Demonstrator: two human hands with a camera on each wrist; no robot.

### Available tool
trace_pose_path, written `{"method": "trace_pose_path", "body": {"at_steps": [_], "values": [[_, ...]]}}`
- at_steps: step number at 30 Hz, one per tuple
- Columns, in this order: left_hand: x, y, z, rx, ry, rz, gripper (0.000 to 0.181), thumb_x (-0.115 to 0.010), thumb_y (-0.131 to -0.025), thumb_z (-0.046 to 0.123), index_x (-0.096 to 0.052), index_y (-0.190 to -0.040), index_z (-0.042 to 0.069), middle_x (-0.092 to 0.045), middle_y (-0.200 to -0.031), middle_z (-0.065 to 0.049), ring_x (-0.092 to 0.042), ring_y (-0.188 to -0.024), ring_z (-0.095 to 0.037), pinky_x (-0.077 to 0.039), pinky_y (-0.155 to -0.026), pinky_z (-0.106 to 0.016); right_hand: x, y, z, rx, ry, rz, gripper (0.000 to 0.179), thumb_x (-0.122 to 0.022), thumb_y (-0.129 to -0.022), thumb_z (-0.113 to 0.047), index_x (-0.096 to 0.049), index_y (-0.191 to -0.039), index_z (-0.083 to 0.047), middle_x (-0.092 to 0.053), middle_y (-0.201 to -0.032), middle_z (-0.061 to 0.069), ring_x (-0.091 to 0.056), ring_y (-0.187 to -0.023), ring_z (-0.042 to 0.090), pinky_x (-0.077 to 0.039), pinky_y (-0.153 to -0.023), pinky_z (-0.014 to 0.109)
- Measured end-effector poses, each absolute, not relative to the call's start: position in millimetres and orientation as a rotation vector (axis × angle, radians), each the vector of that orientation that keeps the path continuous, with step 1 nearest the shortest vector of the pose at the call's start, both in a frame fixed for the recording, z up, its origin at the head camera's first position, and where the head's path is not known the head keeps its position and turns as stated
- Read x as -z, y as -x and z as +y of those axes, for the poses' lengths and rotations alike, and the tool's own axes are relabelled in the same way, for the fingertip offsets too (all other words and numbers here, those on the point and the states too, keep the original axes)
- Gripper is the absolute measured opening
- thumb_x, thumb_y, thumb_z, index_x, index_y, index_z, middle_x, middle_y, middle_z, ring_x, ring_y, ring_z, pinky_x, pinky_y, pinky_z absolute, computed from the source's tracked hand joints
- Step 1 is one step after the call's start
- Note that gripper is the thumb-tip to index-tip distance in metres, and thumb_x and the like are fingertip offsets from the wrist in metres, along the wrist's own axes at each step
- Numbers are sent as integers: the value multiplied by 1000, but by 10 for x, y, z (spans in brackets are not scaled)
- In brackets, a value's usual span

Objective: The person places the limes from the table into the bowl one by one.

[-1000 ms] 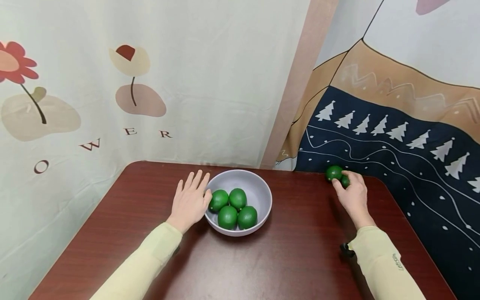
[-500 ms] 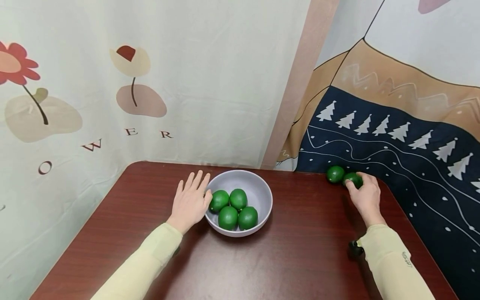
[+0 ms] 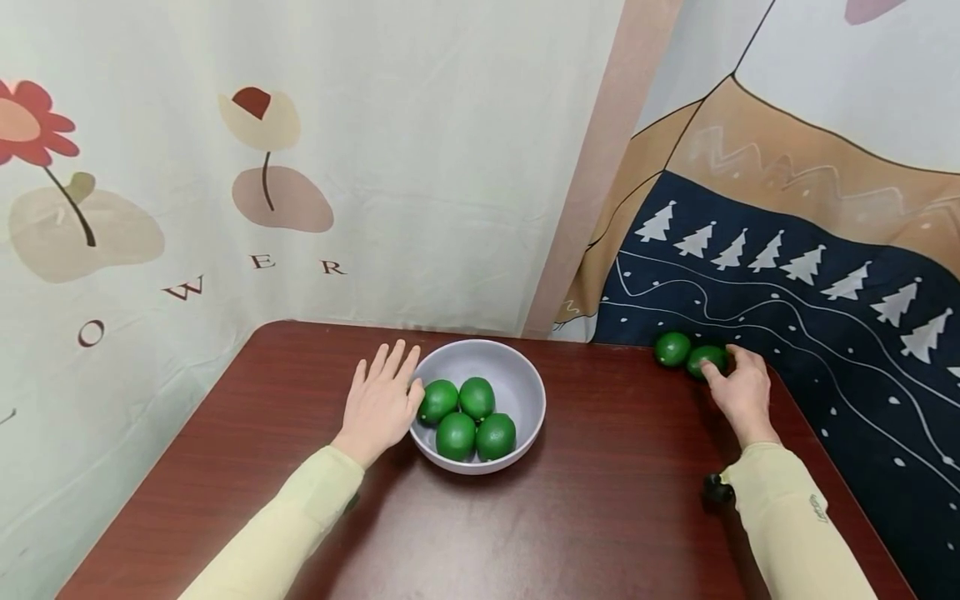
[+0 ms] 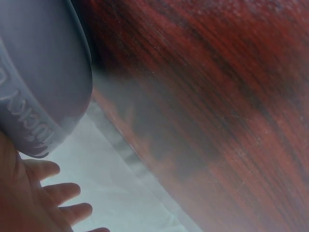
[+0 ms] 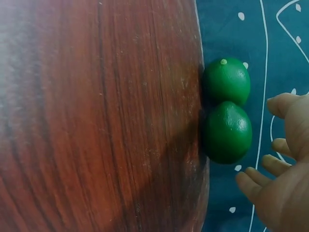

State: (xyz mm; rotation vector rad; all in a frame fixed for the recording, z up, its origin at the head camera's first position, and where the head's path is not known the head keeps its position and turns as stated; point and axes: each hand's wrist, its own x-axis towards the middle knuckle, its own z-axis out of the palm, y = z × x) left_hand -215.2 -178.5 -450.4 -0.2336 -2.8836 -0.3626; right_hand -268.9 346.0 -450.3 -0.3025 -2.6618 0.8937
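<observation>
A pale lavender bowl (image 3: pixel 517 383) stands on the table with several green limes (image 3: pixel 455 436) in it. My left hand (image 3: pixel 381 408) has its fingers outstretched at the bowl's left rim, thumb right at the edge. From the left wrist view, the bowl's outer wall (image 4: pixel 43 63) bears raised lettering, and the fingers spread beside it. At the far right edge two more limes sit side by side, a left lime (image 3: pixel 672 349) and a right lime (image 3: pixel 706 361). My right hand (image 3: pixel 741 392) is beside the right one, its thumb overlapping it; the right wrist view shows the fingers apart from both limes.
The reddish-brown wooden table (image 3: pixel 600 517) has rounded far corners. Behind it hangs a pale curtain (image 3: pixel 420 208) with flower prints, and a dark blue cloth (image 3: pixel 787 308) with white trees hangs at the right, close behind the two limes.
My right hand has moved right, away from the left lime, and its fingers have opened around the right lime, which now shows more fully. The left hand and bowl have stayed put.
</observation>
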Motion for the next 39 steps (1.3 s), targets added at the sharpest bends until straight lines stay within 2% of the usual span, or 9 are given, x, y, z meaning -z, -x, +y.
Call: {"method": "trace_pose_path", "body": {"at_steps": [10,17,23,29,39], "values": [[4509,2153,-1787,389,228,-2879,58,-39,-106,34,-41,-160,13,-35,-166,-16,-25,-156,-39,-20,-123,-64,4555,2783,3518,-916,330,-2694,62,-62,-100,-20,-41,-147,15,-38,-149,41,-35,-139,55,-28,-119,60],[4498,2153,-1790,385,227,-2898,58,-38,-107,35,-40,-160,14,-32,-167,-15,-22,-157,-38,-18,-123,-63,4617,2852,3565,-972,361,-2750,74,-60,-101,-26,-28,-155,15,-27,-156,41,-29,-143,58,-25,-121,61],[4497,2150,-1785,387,219,-2908,58,-38,-107,35,-39,-161,14,-31,-168,-14,-21,-157,-38,-17,-124,-63,4651,2884,3549,-991,358,-2763,76,-59,-102,-25,-23,-156,15,-23,-158,42,-25,-145,58,-22,-122,62],[4511,2153,-1783,388,214,-2908,58,-37,-107,35,-39,-161,14,-31,-168,-14,-20,-157,-37,-16,-124,-62,4675,2902,3527,-991,360,-2767,75,-60,-101,-23,-25,-155,15,-24,-158,41,-25,-145,57,-22,-122,61],[4484,2137,-1779,384,218,-2903,57,-39,-107,33,-39,-161,13,-32,-167,-15,-22,-157,-38,-17,-123,-63,4697,2899,3486,-928,352,-2785,69,-65,-99,-20,-35,-150,14,-32,-153,41,-34,-136,58,-31,-115,65]]}}
